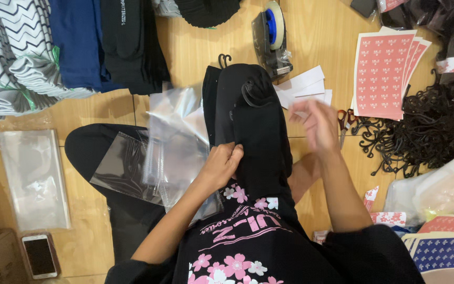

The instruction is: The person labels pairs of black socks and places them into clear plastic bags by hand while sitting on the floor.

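On the lap, left hand [222,164] pinches the near end of black socks [253,126], long axis running away toward the tape dispenser [271,37]; right hand [319,126] blurred, open, empty, just right of them.

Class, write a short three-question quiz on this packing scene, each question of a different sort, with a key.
1. True or false: the left hand grips the black socks.
2. The pink sticker sheets lie: A) beside the phone; B) beyond the right hand; C) on the clear bags.
3. Fill in: the tape dispenser holds a roll with a ____ core.

Key: 1 true; 2 B; 3 blue.
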